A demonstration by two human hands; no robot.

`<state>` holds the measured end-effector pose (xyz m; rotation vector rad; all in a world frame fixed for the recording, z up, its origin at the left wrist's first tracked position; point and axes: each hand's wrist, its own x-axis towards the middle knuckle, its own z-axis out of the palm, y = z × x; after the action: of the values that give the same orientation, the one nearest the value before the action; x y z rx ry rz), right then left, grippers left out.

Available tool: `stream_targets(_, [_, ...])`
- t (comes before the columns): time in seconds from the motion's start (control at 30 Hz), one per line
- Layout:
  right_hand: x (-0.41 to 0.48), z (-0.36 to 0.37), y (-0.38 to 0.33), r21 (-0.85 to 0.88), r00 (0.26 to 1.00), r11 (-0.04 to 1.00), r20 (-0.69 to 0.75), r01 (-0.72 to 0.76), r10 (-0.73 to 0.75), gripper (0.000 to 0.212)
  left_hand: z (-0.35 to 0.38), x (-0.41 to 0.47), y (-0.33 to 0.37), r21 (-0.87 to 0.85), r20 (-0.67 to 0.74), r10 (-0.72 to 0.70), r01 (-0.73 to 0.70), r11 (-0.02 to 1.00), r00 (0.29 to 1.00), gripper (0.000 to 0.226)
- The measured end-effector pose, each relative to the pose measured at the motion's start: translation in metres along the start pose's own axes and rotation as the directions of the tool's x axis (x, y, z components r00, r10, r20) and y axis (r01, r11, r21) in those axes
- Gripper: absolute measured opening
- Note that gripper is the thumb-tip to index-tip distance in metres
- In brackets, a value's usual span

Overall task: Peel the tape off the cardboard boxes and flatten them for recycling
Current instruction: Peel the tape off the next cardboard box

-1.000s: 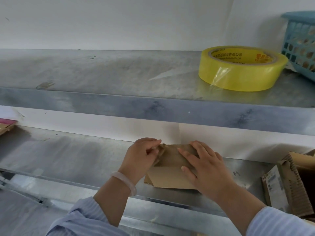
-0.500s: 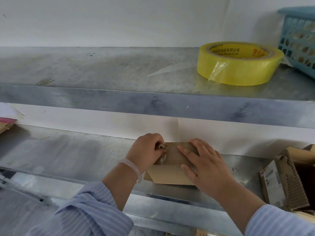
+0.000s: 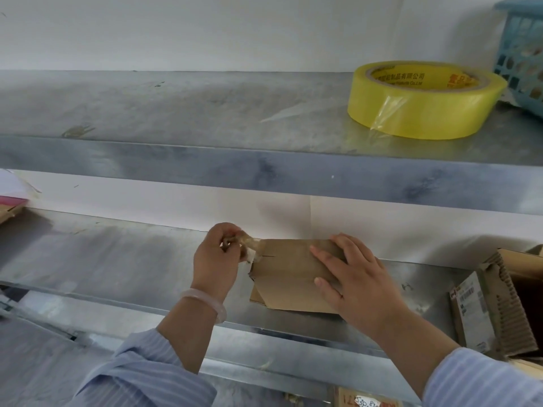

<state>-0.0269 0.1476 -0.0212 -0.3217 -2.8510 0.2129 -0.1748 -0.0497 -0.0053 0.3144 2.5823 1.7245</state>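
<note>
A small brown cardboard box sits on the lower metal shelf, against the white wall. My left hand pinches a strip of clear tape that stretches from the box's upper left corner. The strip is partly lifted off the cardboard. My right hand lies on the right side of the box with its fingers spread over the top face, holding it down.
A yellow tape roll and a blue plastic basket stand on the upper shelf. An open torn cardboard box with a label sits at the right of the lower shelf. More cardboard lies at the far left edge.
My left hand has moved left and away from the box, pulling the tape strip off its corner. My right hand has stayed pressed on the box.
</note>
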Motion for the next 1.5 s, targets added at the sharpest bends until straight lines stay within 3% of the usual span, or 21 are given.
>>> stream_targets(0.1, [0.0, 0.001, -0.001, 0.005, 1.0, 1.0, -0.008, -0.012, 0.012, 0.054, 0.004, -0.001, 0.001, 0.271, 0.113, 0.249, -0.271, 0.924, 0.962, 0.031])
stream_targets(0.17, [-0.001, 0.0, 0.0, 0.009, 1.0, 1.0, -0.008, -0.011, 0.011, 0.055, 0.006, 0.0, 0.001, 0.33, 0.212, 0.297, -0.354, 0.875, 0.931, 0.031])
stream_targets(0.23, [-0.001, 0.0, 0.0, 0.013, 1.0, 1.0, -0.005, -0.006, 0.006, 0.056, 0.006, -0.001, 0.003, 0.31, 0.3, 0.267, -0.358, 0.881, 0.916, 0.033])
stream_targets(0.33, [0.0, -0.001, 0.0, 0.003, 1.0, 1.0, 0.011, -0.003, 0.003, 0.058, 0.006, -0.002, 0.01, 0.186, 0.401, 0.156, -0.247, 0.951, 0.903, 0.027])
stream_targets(0.4, [0.0, -0.002, 0.0, -0.002, 1.0, 1.0, 0.013, -0.005, 0.005, 0.058, 0.005, 0.001, 0.012, 0.191, 0.463, 0.105, -0.215, 0.958, 0.88, 0.025])
stream_targets(0.5, [0.001, -0.002, 0.0, -0.004, 1.0, 1.0, 0.027, -0.007, 0.007, 0.058, -0.001, 0.006, 0.006, 0.348, 0.566, 0.131, -0.38, 0.857, 0.814, 0.033])
stream_targets(0.6, [0.001, -0.001, 0.0, -0.011, 1.0, 1.0, 0.028, -0.015, 0.015, 0.058, -0.006, 0.006, 0.002, 0.406, 0.545, 0.183, -0.449, 0.796, 0.818, 0.039])
stream_targets(0.77, [0.003, -0.002, 0.0, 0.004, 0.998, 1.0, 0.052, -0.02, 0.02, 0.063, -0.008, 0.007, 0.006, 0.495, 0.413, 0.182, -0.388, 0.777, 0.892, 0.017])
stream_targets(0.83, [0.005, -0.003, 0.0, 0.015, 0.998, 1.0, 0.066, -0.022, 0.021, 0.065, -0.007, 0.006, 0.005, 0.462, 0.337, 0.13, -0.284, 0.84, 0.933, 0.006])
stream_targets(0.93, [0.004, -0.004, 0.0, 0.028, 0.997, 0.999, 0.073, -0.029, 0.027, 0.065, -0.006, 0.003, 0.004, 0.209, 0.237, -0.075, 0.024, 0.978, 0.969, 0.015])
stream_targets(1.07, [0.002, -0.003, 0.0, 0.038, 0.997, 0.999, 0.076, -0.031, 0.028, 0.063, -0.001, 0.0, -0.007, 0.049, 0.175, -0.243, 0.238, 0.97, 0.954, 0.013])
stream_targets(1.13, [0.002, -0.003, 0.0, 0.047, 0.997, 0.998, 0.065, -0.044, 0.041, 0.062, 0.003, -0.002, -0.011, -0.203, 0.188, -0.36, 0.395, 0.896, 0.914, 0.011])
stream_targets(1.2, [0.002, -0.003, 0.001, 0.053, 0.997, 0.997, 0.07, -0.048, 0.044, 0.063, 0.003, -0.003, -0.009, -0.423, 0.258, -0.43, 0.502, 0.755, 0.865, 0.013])
stream_targets(1.27, [0.002, -0.003, 0.001, 0.053, 0.996, 0.998, 0.079, -0.043, 0.039, 0.064, 0.002, -0.004, -0.01, -0.44, 0.289, -0.397, 0.489, 0.753, 0.871, 0.016])
stream_targets(1.3, [0.002, -0.003, 0.001, 0.055, 0.996, 0.998, 0.08, -0.044, 0.039, 0.064, 0.0, -0.003, -0.01, -0.372, 0.274, -0.357, 0.44, 0.817, 0.893, 0.017])
stream_targets(1.37, [0.002, -0.003, 0.001, 0.06, 0.995, 0.997, 0.088, -0.046, 0.041, 0.065, -0.004, -0.004, -0.003, -0.081, 0.193, -0.248, 0.268, 0.96, 0.949, 0.021])
stream_targets(1.4, [0.002, -0.003, 0.001, 0.058, 0.995, 0.997, 0.096, -0.046, 0.04, 0.065, -0.005, -0.003, 0.0, 0.018, 0.158, -0.189, 0.188, 0.982, 0.969, 0.024])
stream_targets(1.43, [0.002, -0.004, 0.0, 0.054, 0.994, 0.997, 0.102, -0.045, 0.04, 0.065, -0.006, -0.001, 0.002, 0.029, 0.14, -0.164, 0.161, 0.986, 0.976, 0.026])
stream_targets(1.5, [0.002, -0.004, 0.001, 0.049, 0.994, 0.998, 0.102, -0.042, 0.037, 0.065, -0.008, 0.004, 0.011, -0.147, 0.147, -0.24, 0.261, 0.954, 0.96, 0.026])
